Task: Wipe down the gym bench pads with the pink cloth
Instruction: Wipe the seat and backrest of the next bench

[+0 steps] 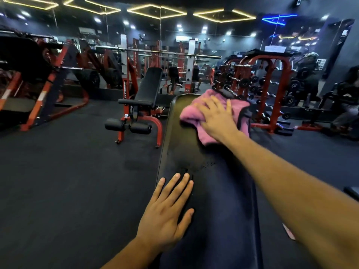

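Note:
A long black bench pad (180, 144) runs away from me down the middle of the view. Near its far end lies a crumpled pink cloth (191, 115), and my right hand (215, 117) presses flat on it with fingers spread and straight. The cloth hangs partly over the pad's right edge. Closer to me, my left hand (169, 206) rests flat on the left side of the pad, fingers straight, holding nothing. A scuffed, worn patch shows on the pad just beyond the left fingertips.
A red-framed adjustable bench (143, 105) stands to the left on the dark rubber floor. A red dumbbell rack (270, 88) is at the right, past the pad's end. Red weight machines (38, 80) fill the far left. A person sits at the far right.

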Tool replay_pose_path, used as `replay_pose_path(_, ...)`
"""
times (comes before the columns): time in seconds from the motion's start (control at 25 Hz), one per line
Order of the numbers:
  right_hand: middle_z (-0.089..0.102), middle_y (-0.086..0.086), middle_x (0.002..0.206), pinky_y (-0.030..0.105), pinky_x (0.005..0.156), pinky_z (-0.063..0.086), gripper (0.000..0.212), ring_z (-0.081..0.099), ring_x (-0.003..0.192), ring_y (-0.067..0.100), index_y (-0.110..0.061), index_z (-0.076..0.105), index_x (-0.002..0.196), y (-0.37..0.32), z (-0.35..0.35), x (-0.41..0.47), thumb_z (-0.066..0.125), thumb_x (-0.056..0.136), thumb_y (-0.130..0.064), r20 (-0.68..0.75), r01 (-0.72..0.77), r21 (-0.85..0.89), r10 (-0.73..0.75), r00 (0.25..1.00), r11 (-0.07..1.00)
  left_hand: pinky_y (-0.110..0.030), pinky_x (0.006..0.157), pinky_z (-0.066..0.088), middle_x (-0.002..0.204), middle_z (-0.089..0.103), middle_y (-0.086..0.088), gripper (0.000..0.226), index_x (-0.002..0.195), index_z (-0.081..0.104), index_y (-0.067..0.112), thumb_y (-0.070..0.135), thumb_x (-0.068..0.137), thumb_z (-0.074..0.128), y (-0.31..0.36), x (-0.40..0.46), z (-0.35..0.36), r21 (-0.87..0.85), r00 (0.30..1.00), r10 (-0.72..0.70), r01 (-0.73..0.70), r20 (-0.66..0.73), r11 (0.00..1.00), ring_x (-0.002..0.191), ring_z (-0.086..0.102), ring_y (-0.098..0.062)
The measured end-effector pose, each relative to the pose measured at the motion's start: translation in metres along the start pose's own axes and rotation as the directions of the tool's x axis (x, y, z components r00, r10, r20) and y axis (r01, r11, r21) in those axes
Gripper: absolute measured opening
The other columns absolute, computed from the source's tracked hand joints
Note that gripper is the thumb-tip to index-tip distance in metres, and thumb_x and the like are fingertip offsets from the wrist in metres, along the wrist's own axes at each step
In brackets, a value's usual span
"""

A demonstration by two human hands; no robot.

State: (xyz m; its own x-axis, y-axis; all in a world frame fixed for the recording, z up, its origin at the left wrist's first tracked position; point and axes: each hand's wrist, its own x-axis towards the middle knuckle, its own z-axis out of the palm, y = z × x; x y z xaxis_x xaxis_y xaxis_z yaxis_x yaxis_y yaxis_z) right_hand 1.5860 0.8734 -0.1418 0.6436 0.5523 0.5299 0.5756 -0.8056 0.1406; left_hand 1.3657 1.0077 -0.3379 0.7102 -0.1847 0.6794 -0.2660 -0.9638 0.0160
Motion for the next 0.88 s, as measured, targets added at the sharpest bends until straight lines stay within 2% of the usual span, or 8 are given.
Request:
replay_pose_path(0.12,0.037,0.002,0.158,0.070,0.118,0.009,0.058,0.027,0.148,0.028,-0.033,0.041,0.151,-0.041,0.005,0.040,0.052,0.096,-0.051,-0.011,0.062,-0.018,-0.062,0.998,0.998,-0.049,0.127,0.018,0.171,0.027,0.007,0.062,0.161,0.037,0.020,0.045,0.105,0.044,-0.002,-0.001,0.000,-0.032,1.000,0.005,-0.005,-0.001,0.999,0.160,0.019,-0.017)
replay_pose_path(0.24,0.050,0.004,0.149,0.072,0.116,0.015,0.058,0.039,0.143,0.029,-0.027,0.054,0.143,-0.079,0.022,0.007,0.043,0.087,-0.041,0.001,0.399,-0.062,-0.399,0.917,0.915,-0.051,0.126,0.020,0.170,0.028,0.006,0.062,0.160,0.039,0.019,0.043,0.104,0.046,-0.003,-0.001,0.000,-0.041,1.000,0.009,-0.009,-0.004,0.999,0.159,0.021,-0.017)
replay_pose_path(0.4,0.049,0.000,0.154,0.062,0.121,0.008,0.059,0.039,0.146,0.025,-0.027,0.058,0.140,-0.010,0.020,-0.036,0.047,0.083,-0.033,-0.009,0.601,-0.035,-0.601,0.799,0.799,-0.052,0.126,0.021,0.170,0.030,0.006,0.063,0.160,0.041,0.019,0.043,0.102,0.049,-0.005,0.001,0.001,-0.057,1.000,0.017,-0.018,-0.014,0.998,0.159,0.024,-0.018)
replay_pose_path(0.56,0.053,-0.001,0.148,0.067,0.119,0.016,0.052,0.042,0.143,0.025,-0.027,0.058,0.138,-0.003,0.014,-0.012,0.058,0.087,-0.035,-0.068,0.312,0.017,-0.310,0.948,0.950,-0.051,0.127,0.021,0.170,0.031,0.005,0.064,0.159,0.041,0.019,0.042,0.100,0.050,-0.004,0.002,0.001,-0.051,1.000,0.014,-0.014,0.003,0.999,0.158,0.025,-0.019)
replay_pose_path(0.64,0.056,0.001,0.143,0.062,0.118,0.022,0.050,0.045,0.139,0.025,-0.024,0.058,0.137,-0.025,0.005,-0.017,0.057,0.086,-0.026,-0.087,0.252,0.138,-0.242,0.966,0.958,-0.051,0.127,0.020,0.170,0.029,0.004,0.064,0.160,0.041,0.019,0.043,0.101,0.048,-0.001,0.001,-0.001,-0.022,0.999,0.033,-0.032,0.025,0.999,0.158,0.025,-0.019)
replay_pose_path(0.72,0.059,0.006,0.136,0.052,0.113,0.037,0.056,0.052,0.130,0.028,-0.018,0.061,0.134,-0.023,-0.008,-0.048,0.055,0.079,-0.012,-0.258,0.226,0.287,-0.152,0.954,0.931,-0.052,0.127,0.020,0.171,0.027,0.003,0.064,0.160,0.041,0.019,0.045,0.102,0.045,-0.004,0.004,-0.002,0.032,0.999,0.010,-0.011,0.037,0.999,0.159,0.024,-0.020)
replay_pose_path(0.8,0.058,0.006,0.136,0.042,0.110,0.042,0.058,0.053,0.128,0.022,-0.016,0.060,0.135,0.000,-0.023,-0.117,0.058,0.079,0.000,-0.359,0.030,0.503,0.177,0.916,0.863,-0.053,0.128,0.018,0.172,0.025,-0.001,0.065,0.161,0.038,0.018,0.048,0.104,0.042,0.010,-0.002,-0.008,0.070,0.999,-0.028,0.026,0.036,0.997,0.159,0.023,-0.023)
replay_pose_path(0.88,0.059,0.001,0.131,0.033,0.108,0.043,0.045,0.054,0.122,0.011,-0.019,0.061,0.133,0.025,-0.033,-0.193,0.058,0.091,-0.003,-0.320,-0.164,0.707,0.518,0.794,0.688,-0.053,0.128,0.016,0.173,0.022,-0.004,0.066,0.163,0.034,0.018,0.050,0.105,0.040,0.037,-0.018,-0.010,0.039,0.999,-0.007,0.005,0.046,0.999,0.160,0.020,-0.024)
